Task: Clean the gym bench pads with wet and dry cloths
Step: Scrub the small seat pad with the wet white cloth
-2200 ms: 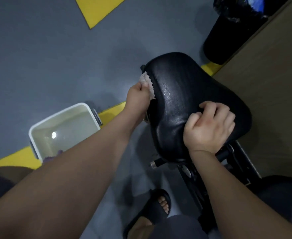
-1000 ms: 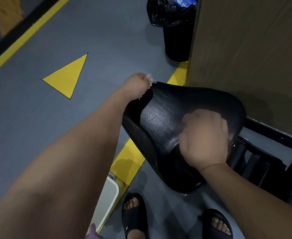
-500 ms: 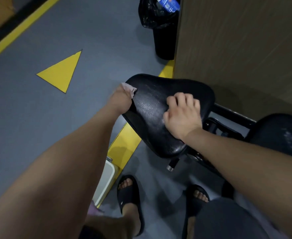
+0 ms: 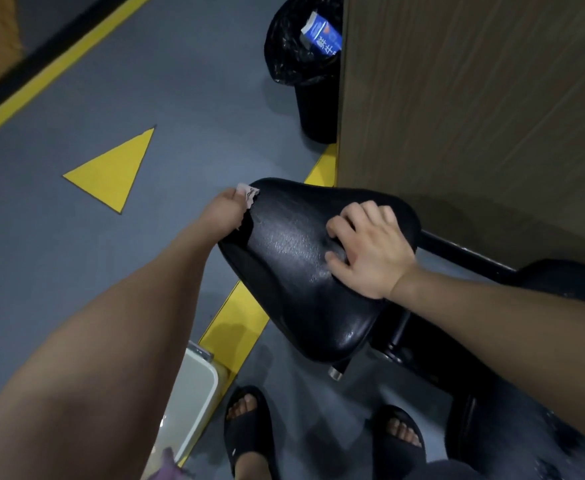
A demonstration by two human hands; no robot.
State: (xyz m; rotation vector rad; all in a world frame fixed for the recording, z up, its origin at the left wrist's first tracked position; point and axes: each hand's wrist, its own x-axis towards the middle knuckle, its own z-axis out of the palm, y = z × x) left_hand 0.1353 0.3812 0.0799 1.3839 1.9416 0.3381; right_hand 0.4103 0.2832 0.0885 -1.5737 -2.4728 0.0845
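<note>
Grips a crumpled pale cloth [image 4: 248,195] in the curled left hand [image 4: 223,213], pressing it against the edge of the black seat pad [image 4: 294,278]. Right of that grip, rests the right hand [image 4: 367,252] on the pad's glossy top, fingers spread and loosely bent, holding nothing visible.

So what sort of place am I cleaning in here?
Most likely a gym: a black bench pad on a metal frame, grey floor painted with a yellow triangle and lines, and a bin with a black liner by a wood-look wall.
</note>
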